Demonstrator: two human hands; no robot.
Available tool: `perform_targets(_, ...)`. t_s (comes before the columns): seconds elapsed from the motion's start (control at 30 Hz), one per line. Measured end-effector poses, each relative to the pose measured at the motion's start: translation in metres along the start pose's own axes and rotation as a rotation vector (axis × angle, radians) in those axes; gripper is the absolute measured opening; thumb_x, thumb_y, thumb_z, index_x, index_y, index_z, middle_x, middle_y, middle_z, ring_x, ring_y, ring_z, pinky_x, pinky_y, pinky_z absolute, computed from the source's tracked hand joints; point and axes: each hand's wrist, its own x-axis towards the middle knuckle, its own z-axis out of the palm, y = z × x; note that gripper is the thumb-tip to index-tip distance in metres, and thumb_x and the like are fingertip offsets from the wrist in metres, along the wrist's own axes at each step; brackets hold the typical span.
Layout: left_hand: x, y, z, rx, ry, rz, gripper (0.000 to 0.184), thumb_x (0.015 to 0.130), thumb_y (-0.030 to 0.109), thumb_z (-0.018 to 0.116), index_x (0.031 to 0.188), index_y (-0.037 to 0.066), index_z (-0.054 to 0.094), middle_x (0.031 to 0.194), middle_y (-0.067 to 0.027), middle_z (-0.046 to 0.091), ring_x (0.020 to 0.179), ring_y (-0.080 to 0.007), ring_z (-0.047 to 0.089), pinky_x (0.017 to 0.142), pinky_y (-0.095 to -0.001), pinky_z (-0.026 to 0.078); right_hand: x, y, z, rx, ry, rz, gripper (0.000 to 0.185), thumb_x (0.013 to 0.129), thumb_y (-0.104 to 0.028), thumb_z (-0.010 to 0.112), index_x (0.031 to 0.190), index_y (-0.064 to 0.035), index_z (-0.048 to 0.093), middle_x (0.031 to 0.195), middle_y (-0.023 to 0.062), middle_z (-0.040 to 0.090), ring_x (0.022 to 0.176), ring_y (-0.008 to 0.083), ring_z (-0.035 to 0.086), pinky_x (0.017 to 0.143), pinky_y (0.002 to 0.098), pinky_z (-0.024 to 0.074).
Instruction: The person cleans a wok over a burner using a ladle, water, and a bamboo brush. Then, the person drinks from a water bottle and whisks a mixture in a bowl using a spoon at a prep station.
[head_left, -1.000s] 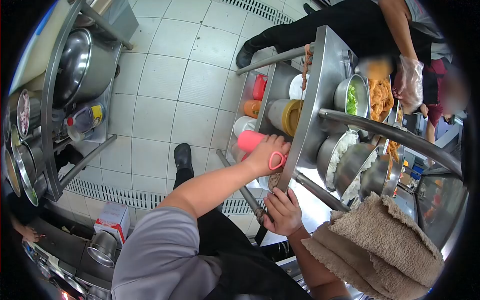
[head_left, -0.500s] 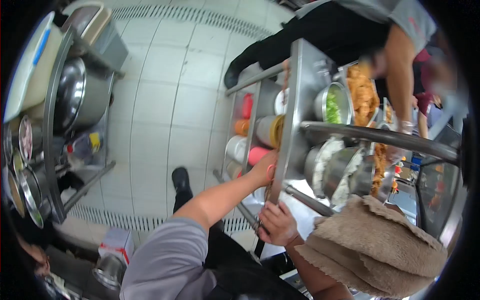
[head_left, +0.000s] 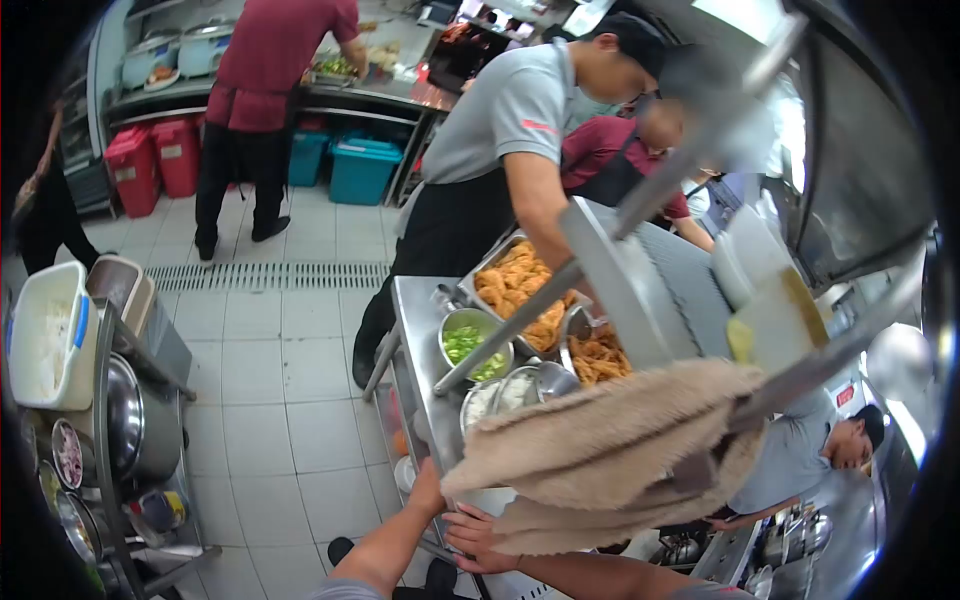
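My left hand [head_left: 428, 490] reaches in at the near side of the steel prep table [head_left: 415, 300], beside its lower shelf. Its fingers are hidden behind the table's edge. My right hand [head_left: 475, 535] rests against the table's near corner, fingers stretched out and somewhat apart, holding nothing visible. Just above it a brown towel [head_left: 600, 440] hangs over a steel rail. On the tabletop are a bowl of chopped green vegetable [head_left: 473, 343], a tray of fried chicken [head_left: 515, 280], more fried pieces [head_left: 598, 355] in a bowl, and bowls of white food [head_left: 515, 392].
A co-worker in a grey shirt [head_left: 505, 110] leans over the chicken. Another in maroon [head_left: 270, 60] stands at the back counter, above red bins [head_left: 135, 170] and a teal bin [head_left: 362, 170]. To the left is a rack with a white tub [head_left: 45, 350] and a steel pot [head_left: 150, 420].
The view has tilted up, showing more of the kitchen. My right hand's fingers, curled at the table edge before, now lie straighter. My left hand stays by the lower shelf.
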Motion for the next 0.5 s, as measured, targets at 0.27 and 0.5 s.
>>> perform_targets(0.27, 0.004, 0.001, 0.015, 0.137, -0.068, -0.174, 0.046, 0.082, 0.019, 0.065, 0.123, 0.001, 0.054, 0.109, -0.0195, 0.06, 0.099, -0.0308, 0.056, 0.086, -0.0393, 0.046, -0.003, 0.0, 0.0, 0.054, 0.058, -0.046, 0.025, 0.083, -0.022, 0.061, 0.097, -0.0014, 0.06, 0.105, 0.0109, 0.058, 0.121, 0.0277, 0.049, 0.112, 0.0467, 0.0288)
perform_targets(0.5, -0.094, 0.004, -0.055, -0.015, 0.443, -0.628, 0.046, 0.082, 0.018, 0.069, 0.121, 0.0, 0.054, 0.096, -0.0141, 0.065, 0.078, -0.0236, 0.065, 0.072, -0.0345, 0.053, -0.009, -0.009, -0.01, 0.019, 0.1, -0.04, 0.024, 0.084, -0.022, 0.062, 0.1, -0.0043, 0.06, 0.105, 0.0076, 0.059, 0.113, 0.0255, 0.054, 0.101, 0.0432, 0.0397)
